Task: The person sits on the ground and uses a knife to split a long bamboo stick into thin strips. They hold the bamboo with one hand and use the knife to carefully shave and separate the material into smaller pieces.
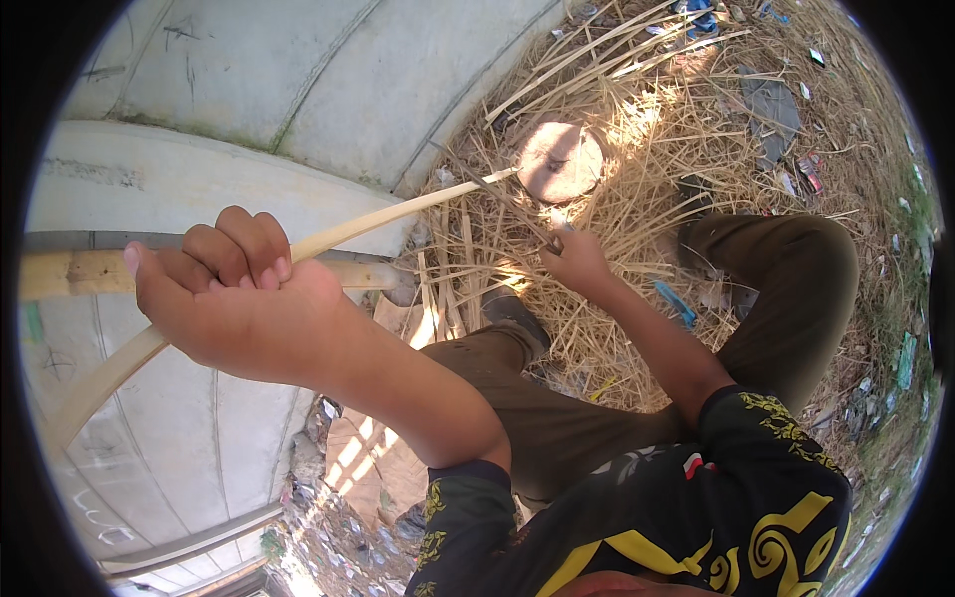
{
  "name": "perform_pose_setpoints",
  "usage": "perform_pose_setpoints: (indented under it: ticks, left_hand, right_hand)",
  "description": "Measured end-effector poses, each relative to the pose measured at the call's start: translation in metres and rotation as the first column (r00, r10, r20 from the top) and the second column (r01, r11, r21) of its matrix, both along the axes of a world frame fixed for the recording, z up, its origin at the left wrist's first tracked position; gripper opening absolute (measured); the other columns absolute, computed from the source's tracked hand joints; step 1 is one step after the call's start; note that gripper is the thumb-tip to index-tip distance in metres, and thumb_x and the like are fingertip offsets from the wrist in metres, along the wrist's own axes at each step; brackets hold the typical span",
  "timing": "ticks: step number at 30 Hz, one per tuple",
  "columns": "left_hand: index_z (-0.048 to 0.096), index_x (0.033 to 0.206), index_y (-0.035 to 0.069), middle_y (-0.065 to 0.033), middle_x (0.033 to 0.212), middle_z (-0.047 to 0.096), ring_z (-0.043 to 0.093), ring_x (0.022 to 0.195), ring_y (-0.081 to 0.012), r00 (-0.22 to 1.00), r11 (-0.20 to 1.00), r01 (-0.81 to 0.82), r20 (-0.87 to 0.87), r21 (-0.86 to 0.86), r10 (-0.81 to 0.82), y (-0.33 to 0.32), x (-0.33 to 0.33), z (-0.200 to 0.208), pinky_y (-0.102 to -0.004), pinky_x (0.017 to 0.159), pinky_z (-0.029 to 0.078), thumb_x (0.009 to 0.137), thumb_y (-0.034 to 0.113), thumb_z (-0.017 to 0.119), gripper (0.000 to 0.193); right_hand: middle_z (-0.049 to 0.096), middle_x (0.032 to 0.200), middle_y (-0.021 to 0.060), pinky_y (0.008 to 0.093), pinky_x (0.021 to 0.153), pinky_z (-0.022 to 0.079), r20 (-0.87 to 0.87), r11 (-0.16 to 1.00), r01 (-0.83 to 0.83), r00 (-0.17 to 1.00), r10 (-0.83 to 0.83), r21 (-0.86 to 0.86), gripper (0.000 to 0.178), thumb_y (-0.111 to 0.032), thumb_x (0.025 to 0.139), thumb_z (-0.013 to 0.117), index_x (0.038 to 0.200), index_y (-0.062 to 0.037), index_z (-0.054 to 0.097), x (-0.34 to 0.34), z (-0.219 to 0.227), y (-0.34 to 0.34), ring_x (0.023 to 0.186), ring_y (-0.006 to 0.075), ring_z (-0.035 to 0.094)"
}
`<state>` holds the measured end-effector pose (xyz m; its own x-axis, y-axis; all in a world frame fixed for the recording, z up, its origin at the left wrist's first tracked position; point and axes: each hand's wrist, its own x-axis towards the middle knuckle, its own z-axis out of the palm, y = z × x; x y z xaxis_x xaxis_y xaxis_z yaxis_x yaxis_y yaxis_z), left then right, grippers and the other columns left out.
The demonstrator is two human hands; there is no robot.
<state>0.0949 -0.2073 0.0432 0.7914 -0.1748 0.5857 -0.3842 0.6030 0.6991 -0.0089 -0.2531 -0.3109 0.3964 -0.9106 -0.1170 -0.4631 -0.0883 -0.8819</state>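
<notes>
My left hand (234, 289) is raised at the left with its fingers wrapped round a long, pale bamboo strip (398, 211). One end of the strip bends down to the lower left; the other reaches toward a round wooden block (560, 164) on the ground. Lower and farther right, my right hand (579, 264) is closed on the handle of a knife. Its long, thin, dark blade (512, 207) slants up to the left and crosses the strip near the block. Whether the edge is cutting into the strip cannot be made out.
A bamboo pole (90, 274) lies along the pale wall (298, 90) behind my left hand. Split strips (587, 55) and shavings (637, 189) cover the ground around the block. A flattened cardboard piece (353, 468), a blue plastic piece (674, 303) and scattered litter lie near my legs.
</notes>
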Motion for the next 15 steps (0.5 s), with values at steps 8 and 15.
perform_pose_setpoints:
  ticks: [8, 15]
  left_hand:
    - [0.014, 0.063, 0.019, 0.0007, 0.051, 0.015, 0.012, 0.043, -0.0108, 0.995, 0.996, 0.083, 0.063, -0.04, -0.08, 0.065, 0.002, 0.029, -0.028, 0.042, 0.012, 0.096, 0.014, 0.048, 0.048]
    - [0.017, 0.061, 0.02, 0.0011, 0.051, 0.016, 0.012, 0.042, -0.0104, 0.995, 0.994, -0.096, -0.032, -0.058, 0.094, 0.036, 0.001, 0.017, -0.0277, 0.041, 0.012, 0.095, 0.014, 0.051, 0.049]
  right_hand:
    - [0.068, 0.072, 0.0229, 0.0455, 0.065, 0.053, -0.108, 0.969, 0.096, 0.991, -0.073, 0.227, 0.037, -0.034, 0.079, 0.072, 0.088, 0.0018, 0.071, -0.031, -0.072, -0.025, 0.066, 0.0369, 0.069]
    - [0.069, 0.076, 0.023, 0.045, 0.068, 0.055, 0.018, 1.0, 0.003, 1.0, -0.003, -0.017, 0.033, -0.031, 0.081, 0.069, 0.094, -0.0008, 0.072, 0.01, 0.007, 0.002, 0.069, 0.0362, 0.069]
